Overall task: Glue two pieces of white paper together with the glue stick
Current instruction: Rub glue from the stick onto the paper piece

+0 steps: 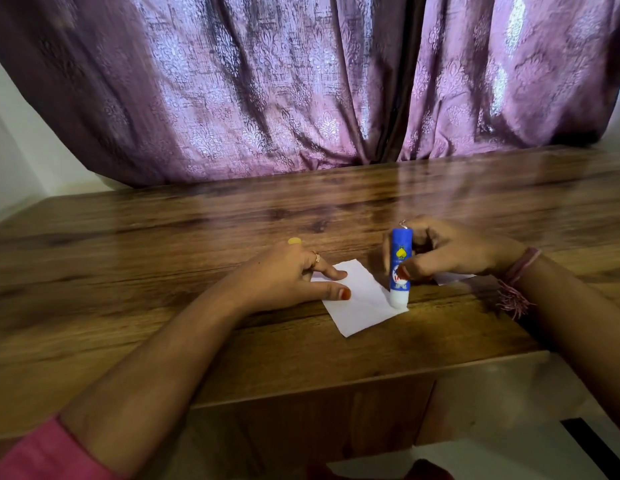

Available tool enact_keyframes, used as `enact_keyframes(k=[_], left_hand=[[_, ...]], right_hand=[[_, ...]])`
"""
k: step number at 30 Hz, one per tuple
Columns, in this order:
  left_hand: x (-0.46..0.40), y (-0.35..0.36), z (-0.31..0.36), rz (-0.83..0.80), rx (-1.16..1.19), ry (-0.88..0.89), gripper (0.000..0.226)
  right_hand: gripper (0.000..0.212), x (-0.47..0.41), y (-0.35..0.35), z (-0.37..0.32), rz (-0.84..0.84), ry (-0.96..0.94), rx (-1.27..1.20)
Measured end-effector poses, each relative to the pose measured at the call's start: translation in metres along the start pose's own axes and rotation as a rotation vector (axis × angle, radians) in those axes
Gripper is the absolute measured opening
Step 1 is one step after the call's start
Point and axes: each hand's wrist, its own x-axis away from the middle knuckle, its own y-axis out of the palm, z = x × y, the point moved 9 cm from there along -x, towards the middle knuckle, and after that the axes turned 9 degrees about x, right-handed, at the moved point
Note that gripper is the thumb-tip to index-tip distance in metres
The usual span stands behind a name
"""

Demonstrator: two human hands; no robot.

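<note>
Head view: the only view there is, looking down over both forearms onto a wooden table (232,216).
Glue stick: the glue stick (401,265) stands upright, white tip down on the right corner of the paper, near the table's front edge.
Right hand: the right hand (450,251) has fingers and thumb curled round the blue barrel, clamped at mid-height (a sensible place, low enough to steer the tip).
Left hand: the left hand (294,271) lies with fingers stretched flat, pinning the paper's left side; it grips nothing.
First paper: the white paper (362,299) lies flat on the table, turned cornerwise to the front edge.
Second paper: a second white piece (450,277) shows mostly hidden under the right hand.
Cap: a yellow cap (294,241) (probably the stick's own) peeps out beyond the left hand.
Handling, as I judge it: the paper is thin, light and limp, so it would drag and crease under the tacky tip unless held down; press it flat, lift it by an edge. The stick is light and rigid.
</note>
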Motion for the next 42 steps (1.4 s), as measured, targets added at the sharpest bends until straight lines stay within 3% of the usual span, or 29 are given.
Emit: enact_keyframes(k=[3, 7, 15, 18, 22, 33, 39, 42], left_hand=[[0.001, 0.001, 0.002, 0.010, -0.040, 0.013, 0.053], [0.000, 0.003, -0.001, 0.029, -0.046, -0.026, 0.045], [-0.001, 0.000, -0.003, 0.122, -0.041, -0.071, 0.044], [-0.003, 0.000, -0.007, 0.147, -0.053, -0.094, 0.045], [-0.003, 0.000, -0.006, 0.169, -0.068, -0.088, 0.042], [-0.003, -0.001, -0.005, 0.193, -0.049, -0.087, 0.040], [-0.003, 0.000, -0.007, 0.186, -0.025, -0.110, 0.035], [-0.002, 0.000, -0.007, 0.176, -0.041, -0.123, 0.039]], right_hand=[[0.022, 0.004, -0.018, -0.002, 0.160, -0.005, -0.030], [0.014, 0.016, -0.036, 0.001, 0.368, 0.000, -0.070], [0.016, 0.060, -0.031, 0.021, 0.695, 0.194, -0.321], [0.014, 0.071, -0.020, 0.028, 0.730, 0.285, -0.371], [0.029, 0.075, -0.013, 0.031, 0.810, 0.337, -0.323], [0.012, 0.072, -0.010, 0.027, 0.766, 0.348, -0.086], [0.020, 0.074, -0.010, 0.027, 0.755, 0.360, -0.043], [0.012, 0.072, -0.009, 0.024, 0.737, 0.360, 0.047]])
